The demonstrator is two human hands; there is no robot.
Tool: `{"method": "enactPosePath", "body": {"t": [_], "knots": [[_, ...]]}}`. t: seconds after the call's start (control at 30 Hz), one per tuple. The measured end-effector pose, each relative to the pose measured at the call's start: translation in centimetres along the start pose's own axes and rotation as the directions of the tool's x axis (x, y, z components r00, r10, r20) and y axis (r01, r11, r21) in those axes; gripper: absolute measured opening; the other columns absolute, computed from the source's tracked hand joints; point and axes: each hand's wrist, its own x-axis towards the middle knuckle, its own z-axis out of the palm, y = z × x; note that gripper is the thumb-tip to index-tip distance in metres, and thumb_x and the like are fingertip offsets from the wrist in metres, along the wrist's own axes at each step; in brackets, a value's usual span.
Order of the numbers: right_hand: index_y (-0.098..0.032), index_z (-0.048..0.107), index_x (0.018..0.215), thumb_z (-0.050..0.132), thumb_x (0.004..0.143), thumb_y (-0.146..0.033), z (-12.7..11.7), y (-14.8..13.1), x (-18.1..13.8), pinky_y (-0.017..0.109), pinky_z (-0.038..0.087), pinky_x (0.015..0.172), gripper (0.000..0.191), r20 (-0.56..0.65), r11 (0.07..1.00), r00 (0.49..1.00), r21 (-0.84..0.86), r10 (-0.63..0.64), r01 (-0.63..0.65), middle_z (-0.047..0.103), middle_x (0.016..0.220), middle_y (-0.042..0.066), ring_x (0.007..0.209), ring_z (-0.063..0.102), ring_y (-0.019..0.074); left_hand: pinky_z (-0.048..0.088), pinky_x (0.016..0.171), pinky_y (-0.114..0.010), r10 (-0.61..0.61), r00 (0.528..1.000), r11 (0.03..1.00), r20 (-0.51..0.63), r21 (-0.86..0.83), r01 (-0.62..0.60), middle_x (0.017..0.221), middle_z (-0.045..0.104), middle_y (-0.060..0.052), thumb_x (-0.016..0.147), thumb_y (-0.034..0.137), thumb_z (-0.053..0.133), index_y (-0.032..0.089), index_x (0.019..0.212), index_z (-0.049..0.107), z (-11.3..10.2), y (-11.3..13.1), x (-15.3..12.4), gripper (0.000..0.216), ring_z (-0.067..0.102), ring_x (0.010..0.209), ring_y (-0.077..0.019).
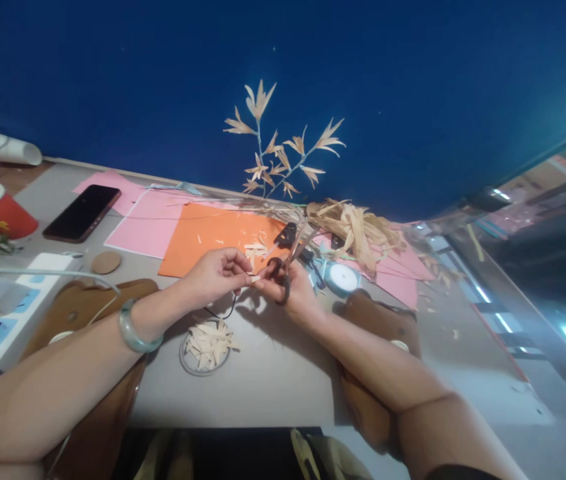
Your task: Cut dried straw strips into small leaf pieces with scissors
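Bare forearms (pixel 73 380) slant in from the lower corners of the frame, a pale green bangle (pixel 135 328) on the left wrist. At the centre, a small pale sliver (pixel 253 277) sits between the fingertips of both hands: the left hand (pixel 217 275) curls and pinches it, while the right hand (pixel 297 295), partly closed, carries scissors (pixel 287 265) by their dark loops. Just below, a round dish (pixel 203 371) is heaped with pale strips (pixel 210 341). Orange paper (pixel 223 233) lies above, dry husks (pixel 357 227) right of it; at upper centre rises a flowered branch (pixel 290 172).
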Motion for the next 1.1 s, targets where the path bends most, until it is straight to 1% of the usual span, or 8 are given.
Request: {"method": "enactPosePath", "body": {"t": [0.1,0.23,0.47,0.6,0.7,0.8,0.97,1.1], "knots": [[-0.02,0.047,0.082,0.081,0.063,-0.041,-0.1,-0.1,0.0,0.026,0.046,0.061,0.044,0.006,0.999,1.0,-0.03,-0.015,0.015,0.06,0.075,-0.001,0.06,0.052,0.0103,0.047,0.059,-0.023,0.015,1.0,1.0,0.02,0.004,-0.015,0.065,0.063,0.0,0.064,0.027,0.074,0.015,0.081,0.059,0.0,-0.4,0.1,0.026,0.061,0.059,-0.0108],[-0.02,0.048,0.079,0.081,0.062,-0.041,-0.2,0.3,0.2,0.026,0.046,0.059,0.043,0.022,0.997,1.0,-0.069,-0.02,0.022,0.058,0.069,-0.002,0.057,0.049,0.0096,0.049,0.061,-0.024,0.004,0.999,1.0,-0.043,0.001,-0.004,0.065,0.062,0.001,0.059,0.022,0.076,0.014,0.08,0.06,0.1,0.0,0.0,0.027,0.061,0.061,-0.0111],[-0.021,0.046,0.078,0.081,0.058,-0.044,-0.1,1.1,0.1,0.025,0.047,0.057,0.046,0.066,1.0,0.998,-0.01,0.024,-0.023,0.057,0.069,-0.003,0.059,0.053,0.0101,0.051,0.066,-0.025,-0.019,0.994,0.992,-0.106,-0.122,0.006,0.069,0.066,0.0,0.056,0.013,0.075,0.014,0.083,0.06,-0.1,0.7,0.0,0.031,0.063,0.062,-0.0104],[-0.021,0.046,0.08,0.082,0.059,-0.042,-0.1,1.2,0.2,0.026,0.047,0.059,0.047,0.085,1.0,0.996,0.01,0.023,-0.023,0.061,0.072,-0.002,0.06,0.055,0.0107,0.05,0.063,-0.024,-0.022,0.992,0.993,-0.121,-0.114,0.008,0.065,0.066,0.001,0.055,0.011,0.075,0.014,0.082,0.059,-0.1,0.7,0.0,0.031,0.062,0.059,-0.0103],[-0.021,0.047,0.08,0.082,0.061,-0.042,0.0,1.1,0.2,0.026,0.047,0.06,0.046,0.069,1.0,0.998,0.026,0.01,-0.012,0.062,0.073,-0.001,0.059,0.054,0.01,0.05,0.061,-0.023,-0.041,0.992,0.995,-0.116,-0.099,0.03,0.062,0.065,0.002,0.055,0.011,0.075,0.014,0.081,0.059,0.1,0.9,-0.1,0.031,0.062,0.057,-0.0098],[-0.02,0.047,0.077,0.082,0.059,-0.044,0.1,1.2,0.2,0.026,0.047,0.061,0.046,0.046,1.0,0.999,0.015,-0.001,0.0,0.057,0.068,-0.003,0.058,0.052,0.0096,0.051,0.062,-0.023,-0.068,0.993,0.992,-0.1,-0.109,0.057,0.063,0.066,0.002,0.054,0.01,0.075,0.014,0.082,0.059,0.2,1.1,-0.2,0.033,0.062,0.057,-0.0099],[-0.021,0.046,0.077,0.081,0.059,-0.046,0.2,1.2,0.1,0.026,0.047,0.06,0.047,0.016,1.0,1.0,0.026,0.016,-0.017,0.056,0.067,-0.003,0.058,0.052,0.0101,0.053,0.068,-0.026,-0.07,0.996,0.973,-0.054,-0.224,0.057,0.072,0.07,-0.002,0.056,0.014,0.078,0.014,0.086,0.059,0.1,0.9,-0.2,0.035,0.067,0.066,-0.0125],[-0.021,0.046,0.079,0.082,0.059,-0.042,0.2,1.1,0.1,0.026,0.047,0.059,0.046,-0.024,0.996,0.999,0.078,0.032,-0.03,0.059,0.07,-0.002,0.061,0.055,0.0114,0.051,0.061,-0.023,-0.126,0.99,0.949,-0.056,-0.299,0.104,0.066,0.069,-0.003,0.064,0.021,0.075,0.013,0.084,0.059,0.0,0.8,-0.1,0.027,0.066,0.06,-0.0118]]}}
